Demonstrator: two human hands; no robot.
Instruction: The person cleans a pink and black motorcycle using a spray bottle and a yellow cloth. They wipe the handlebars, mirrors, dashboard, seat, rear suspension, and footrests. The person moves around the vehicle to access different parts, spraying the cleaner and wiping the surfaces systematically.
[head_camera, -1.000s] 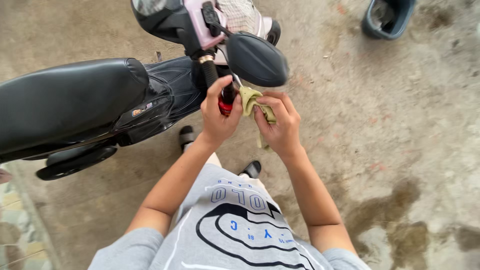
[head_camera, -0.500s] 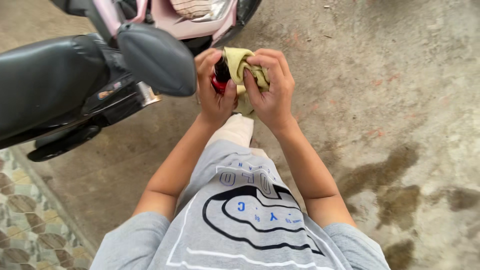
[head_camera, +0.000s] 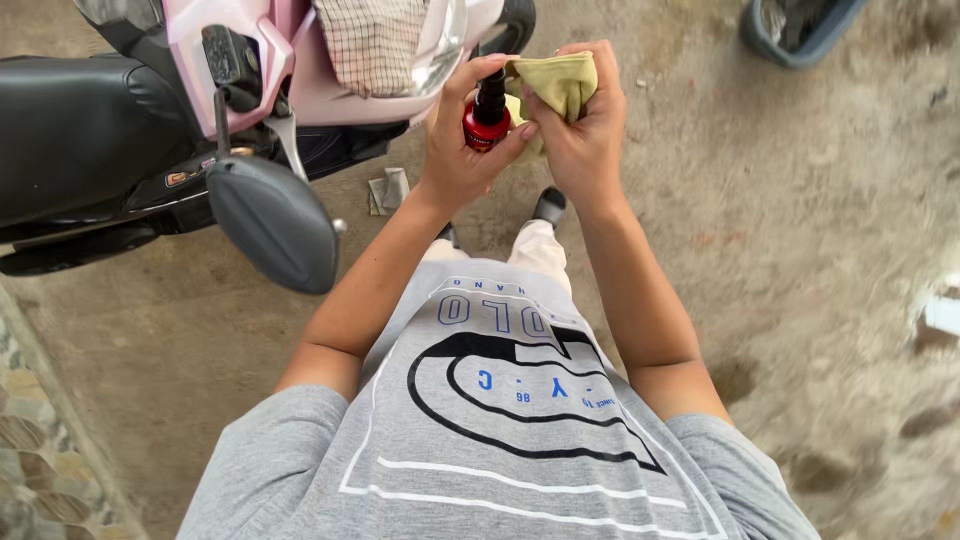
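Left hand (head_camera: 455, 150), upper centre of the frame: fingers curled closed around 1 small red bottle with a black cap (head_camera: 486, 115). Thumb lies along the near side of the bottle, fingertips wrap over the cap end. Bottle sits between the 2 hands, cap pointing toward the top of the frame.

Right hand (head_camera: 585, 125), just right of the left hand and touching it: fingers folded shut on 1 bunched yellow-green cloth (head_camera: 555, 85). Cloth shows above and between the fingers and presses against the bottle cap. Whether the cap is on tight cannot be told.

Both forearms run down from the hands toward the lower centre, to a grey printed T-shirt (head_camera: 500, 430) filling the bottom of the frame. Pale trousers and 2 dark shoes show just below the hands; 1 shoe (head_camera: 550, 207) is clear, the other is mostly hidden behind the left wrist.

Upper left: 1 pink scooter (head_camera: 320, 60) with 1 black seat (head_camera: 80, 130), 1 checked cloth (head_camera: 372, 40) draped on its front, and 1 dark rear-view mirror (head_camera: 272, 222) at centre left.

Floor: bare concrete (head_camera: 800, 250). 1 patterned tile strip (head_camera: 35, 450) in the lower left corner. 1 blue tub (head_camera: 795, 30), partly cut off, at the upper right edge.
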